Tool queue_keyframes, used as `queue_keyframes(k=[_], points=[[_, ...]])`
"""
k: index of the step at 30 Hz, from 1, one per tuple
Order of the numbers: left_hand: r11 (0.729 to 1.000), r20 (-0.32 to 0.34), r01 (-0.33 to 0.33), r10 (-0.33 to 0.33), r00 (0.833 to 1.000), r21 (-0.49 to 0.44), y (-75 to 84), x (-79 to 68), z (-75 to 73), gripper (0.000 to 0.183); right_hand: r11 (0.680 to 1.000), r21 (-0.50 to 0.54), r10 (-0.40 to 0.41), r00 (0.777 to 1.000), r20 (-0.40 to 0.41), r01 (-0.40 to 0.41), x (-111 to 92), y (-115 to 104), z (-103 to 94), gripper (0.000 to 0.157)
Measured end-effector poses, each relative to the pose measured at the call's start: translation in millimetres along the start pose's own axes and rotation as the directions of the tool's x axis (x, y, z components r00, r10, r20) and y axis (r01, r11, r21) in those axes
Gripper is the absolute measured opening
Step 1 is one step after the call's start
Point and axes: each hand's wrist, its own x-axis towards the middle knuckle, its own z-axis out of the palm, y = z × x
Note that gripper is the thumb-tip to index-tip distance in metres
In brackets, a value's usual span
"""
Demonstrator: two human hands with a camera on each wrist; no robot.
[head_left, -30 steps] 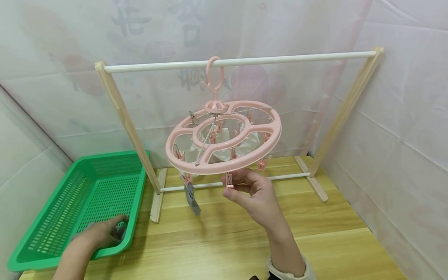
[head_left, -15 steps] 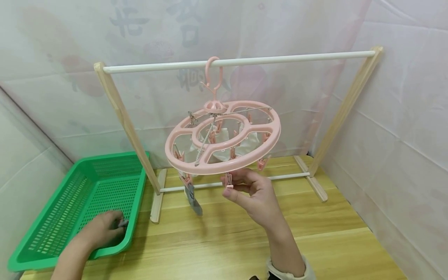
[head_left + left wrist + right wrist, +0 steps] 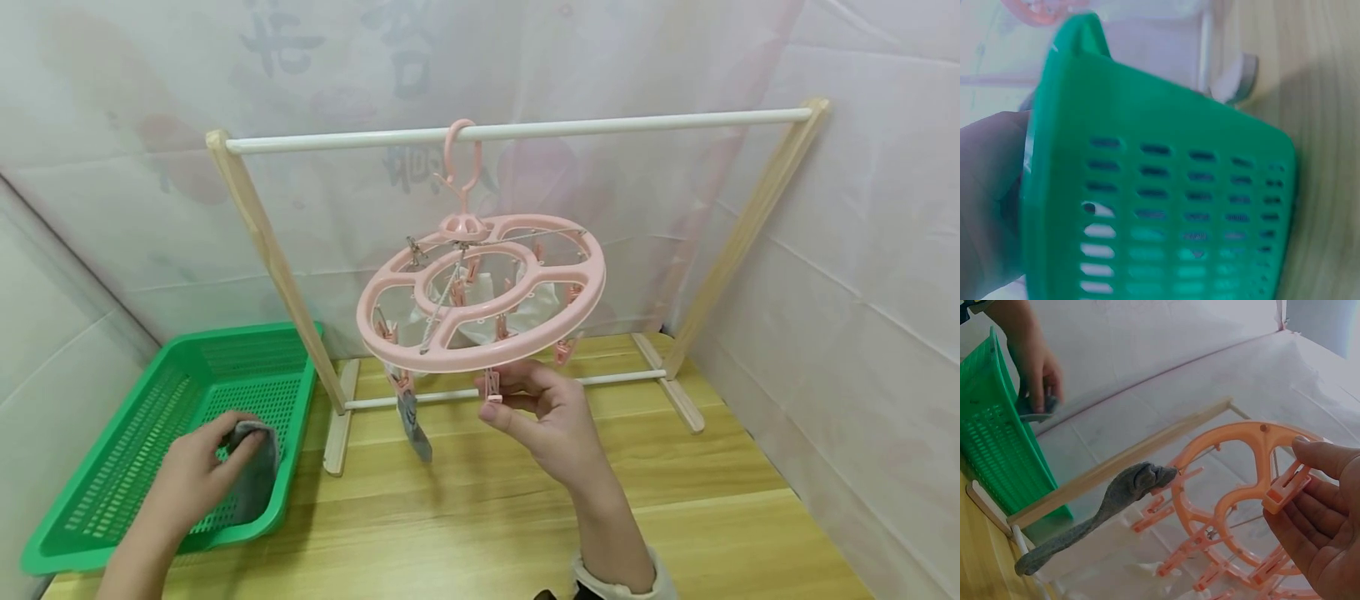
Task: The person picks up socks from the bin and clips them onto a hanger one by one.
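Note:
My left hand [image 3: 197, 468] grips a grey sock [image 3: 257, 483] by its upper edge, over the near right corner of the green basket [image 3: 303, 417]. The left wrist view has the basket wall in front of most of that hand. My right hand [image 3: 553, 427] pinches a pink clothespin [image 3: 492, 387] at the near rim of the round pink clip hanger [image 3: 480, 358]; nothing is visible in its jaws. Another grey sock [image 3: 1124, 495] dangles from a clip on the hanger's left side. White cloth pieces [image 3: 536, 310] hang farther back, partly hidden by the ring.
The hanger hooks over the white rod [image 3: 630, 127] of a wooden-legged stand [image 3: 262, 242]. The stand's lower bar [image 3: 622, 378] and feet rest on the wooden table [image 3: 450, 517]. Pale cloth walls [image 3: 862, 250] enclose the back and sides.
My left hand has risen from the basket's bottom with the grey sock, which now hangs partly unfolded below the fingers. My right hand stays at the clothespin.

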Motion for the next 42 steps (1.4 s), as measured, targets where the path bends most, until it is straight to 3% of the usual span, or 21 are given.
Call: queue_keyframes(k=[5,9,12,14,17,19,21,22,24,25,26,29,32,34,37,40,42], points=[[0.993,-0.199,-0.082,0.063,0.978,-0.089,18.3,3.4,-5.2,0.013,1.0,-0.003,0.003,1.0,-0.001,-0.003,0.1,0.0,-0.2,0.027],[0.976,-0.286,-0.187,0.148,0.947,-0.113,30.4,8.2,-8.2,0.021,1.0,-0.004,0.003,1.0,-0.001,-0.003,0.0,-0.3,-0.3,0.027],[0.964,-0.331,-0.214,0.152,0.931,-0.159,40.0,10.4,-11.4,0.026,1.0,-0.005,0.004,1.0,-0.002,-0.004,0.1,-0.2,-0.3,0.027],[0.958,-0.35,-0.18,0.094,0.932,-0.222,47.5,10.3,-14.8,0.025,1.0,-0.005,0.005,1.0,-0.003,-0.006,-0.1,0.0,-0.3,0.027],[0.933,-0.347,-0.051,-0.081,0.934,-0.356,59.4,9.4,-22.3,0.022,1.0,-0.004,0.007,1.0,-0.003,-0.007,-0.3,0.2,-0.3,0.026],[0.877,-0.314,0.054,-0.227,0.922,-0.478,65.2,9.0,-27.8,0.023,1.0,-0.002,0.011,1.0,-0.003,-0.011,-0.5,0.2,-0.2,0.027],[0.783,-0.26,0.12,-0.341,0.903,-0.611,67.2,9.6,-31.4,0.026,1.0,-0.003,0.014,1.0,-0.001,-0.014,-0.6,0.0,-0.1,0.026],[0.753,-0.234,0.145,-0.373,0.898,-0.642,66.2,9.7,-32.0,0.028,1.0,-0.003,0.015,1.0,-0.001,-0.015,-0.5,-0.3,0.1,0.026],[0.736,-0.182,0.198,-0.401,0.898,-0.647,60.3,9.2,-30.3,0.028,1.0,-0.002,0.015,1.0,0.0,-0.015,-0.2,-0.6,0.3,0.027],[0.743,-0.161,0.217,-0.4,0.902,-0.633,56.0,8.8,-28.1,0.028,1.0,0.0,0.015,1.0,0.002,-0.015,0.0,-0.6,0.3,0.027],[0.77,-0.157,0.232,-0.395,0.905,-0.595,51.6,8.2,-25.0,0.027,1.0,0.0,0.014,1.0,0.003,-0.014,0.2,-0.4,0.3,0.027],[0.899,-0.191,0.236,-0.322,0.927,-0.37,37.1,7.5,-12.3,0.025,1.0,0.004,0.008,1.0,0.006,-0.008,1.0,0.4,-0.3,0.027],[0.973,-0.192,0.185,-0.209,0.959,-0.139,25.3,7.9,0.1,0.033,1.0,0.003,0.006,1.0,0.009,-0.006,1.2,1.1,-1.1,0.026],[0.991,-0.154,0.132,-0.129,0.98,0.01,20.4,5.5,6.2,0.045,1.0,0.002,0.007,1.0,0.007,-0.007,1.0,1.3,-1.4,0.026],[0.991,-0.092,0.039,-0.027,0.995,0.13,21.0,-2.3,10.4,0.06,1.0,0.001,0.012,1.0,0.003,-0.012,0.5,1.6,-1.0,0.026],[0.986,-0.057,-0.068,0.077,0.995,0.152,29.0,-12.8,11.4,0.056,1.0,0.001,0.015,1.0,-0.001,-0.015,0.4,2.1,-0.1,0.026],[0.983,0.003,-0.14,0.14,0.99,0.12,34.9,-19.5,12.0,0.053,1.0,0.003,0.016,1.0,0.0,-0.016,0.2,3.0,0.8,0.026]])
